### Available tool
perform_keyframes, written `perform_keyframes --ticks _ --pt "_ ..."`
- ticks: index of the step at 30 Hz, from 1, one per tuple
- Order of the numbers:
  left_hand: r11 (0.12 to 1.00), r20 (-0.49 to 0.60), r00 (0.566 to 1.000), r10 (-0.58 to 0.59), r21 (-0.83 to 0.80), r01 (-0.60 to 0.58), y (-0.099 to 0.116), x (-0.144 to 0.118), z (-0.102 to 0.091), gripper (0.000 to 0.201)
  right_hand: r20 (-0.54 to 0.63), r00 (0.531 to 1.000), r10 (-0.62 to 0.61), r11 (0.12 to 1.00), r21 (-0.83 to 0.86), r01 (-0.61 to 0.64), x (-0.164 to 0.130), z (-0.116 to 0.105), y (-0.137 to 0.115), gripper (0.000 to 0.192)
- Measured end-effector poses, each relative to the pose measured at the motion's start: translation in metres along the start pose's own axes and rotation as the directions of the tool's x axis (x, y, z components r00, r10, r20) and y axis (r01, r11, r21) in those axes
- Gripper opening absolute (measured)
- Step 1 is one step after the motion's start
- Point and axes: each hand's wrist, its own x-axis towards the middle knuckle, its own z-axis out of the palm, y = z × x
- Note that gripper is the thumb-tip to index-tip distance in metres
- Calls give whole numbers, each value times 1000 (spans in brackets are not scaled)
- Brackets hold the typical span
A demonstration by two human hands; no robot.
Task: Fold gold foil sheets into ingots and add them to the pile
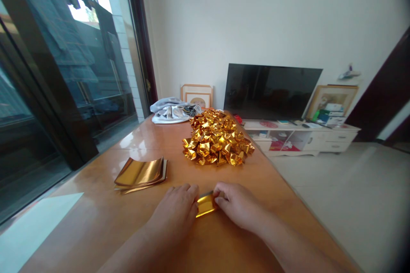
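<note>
Gold foil sheet (pixel 205 204) lies flat on the counter (pixel 96 222) near its front edge, pinched between both hands: left hand (pixel 176 209) presses one end, right hand (pixel 238 204) grips the other, apparently to steady a fold. Flat sheets (pixel 141 173) stack left; folded pieces (pixel 216 138) heap behind.

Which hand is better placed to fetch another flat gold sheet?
Left, probably. The left hand lies nearer the stack of flat gold foil sheets; the right hand is across the small folded gold foil piece.
</note>
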Motion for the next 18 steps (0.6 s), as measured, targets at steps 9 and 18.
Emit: perform_keyframes --ticks 9,18 --pt "1000 -1 1000 27 -2 -27 -2 -3 -2 25 27 998 -59 989 -131 62 -7 -11 -10 31" --pt "984 4 996 90 155 -89 7 -12 -14 37 34 996 -79 958 -273 85 -21 -13 -20 30"
